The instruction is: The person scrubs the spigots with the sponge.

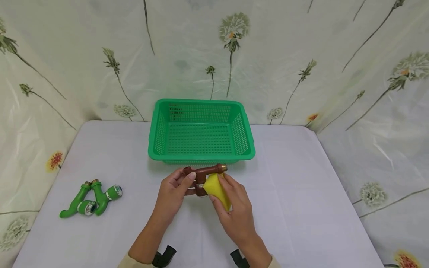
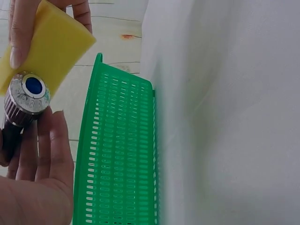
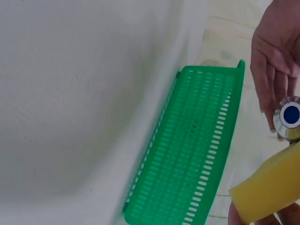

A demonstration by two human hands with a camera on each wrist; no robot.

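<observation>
My left hand [image 1: 172,190] grips a brown water tap [image 1: 205,173] by its spout end, over the table in front of the green basket. The tap's threaded brass inlet points right. In the left wrist view its chrome knob [image 2: 26,101] shows a blue centre. My right hand [image 1: 236,208] holds a yellow sponge [image 1: 217,190] between thumb and fingers, its edge against the tap's body. The right wrist view catches the sponge [image 3: 267,185] close below the knob [image 3: 289,116].
An open green plastic basket [image 1: 200,156] stands at the table's back edge. Two green taps [image 1: 103,199] lie at the left on the white cloth [image 1: 301,193]. Dark curved pieces [image 1: 165,257] show beside both wrists. Flower-printed sheeting [image 1: 181,74] surrounds the table.
</observation>
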